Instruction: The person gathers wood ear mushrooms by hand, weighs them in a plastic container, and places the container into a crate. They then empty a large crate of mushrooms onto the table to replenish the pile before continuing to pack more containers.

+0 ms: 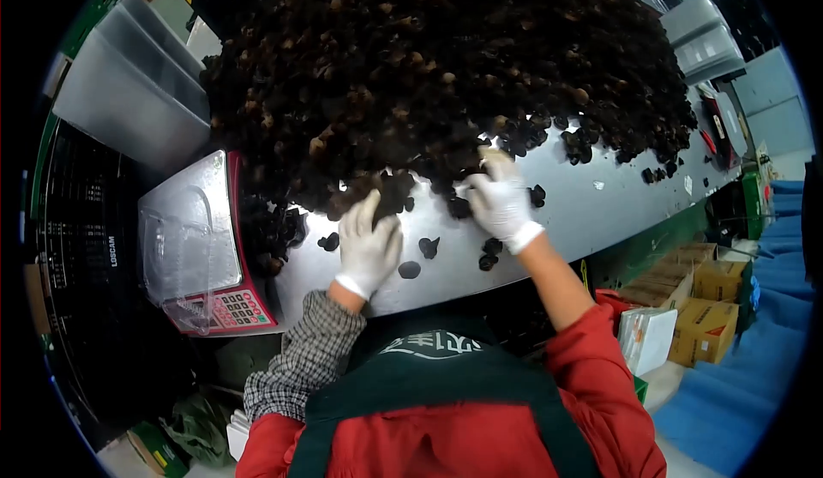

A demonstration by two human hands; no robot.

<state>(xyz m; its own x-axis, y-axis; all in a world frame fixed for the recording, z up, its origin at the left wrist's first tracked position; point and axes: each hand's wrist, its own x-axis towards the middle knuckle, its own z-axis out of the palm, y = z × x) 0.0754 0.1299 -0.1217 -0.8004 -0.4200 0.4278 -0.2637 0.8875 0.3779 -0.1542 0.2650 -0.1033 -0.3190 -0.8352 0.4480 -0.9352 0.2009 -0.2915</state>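
Observation:
A large heap of dark brown mushrooms [411, 75], resembling wood ears, covers most of the metal table [566, 212]. My left hand [369, 245], in a white glove, is at the near edge of the heap, fingers stretched forward and thumb apart. Also gloved in white, my right hand [501, 199] reaches to the heap's edge further right, with fingers bent but apart; some blur hides what its fingertips touch. Between and below the hands lie loose mushrooms, one single piece [429, 247] and a flat round one [410, 270] among them.
At the left stands a red scale [233, 306] with a clear plastic tray [176, 259] on its pan. Behind it are stacked translucent containers [129, 75]. More containers [703, 41] are at the right, and cardboard boxes [703, 328] sit on the floor.

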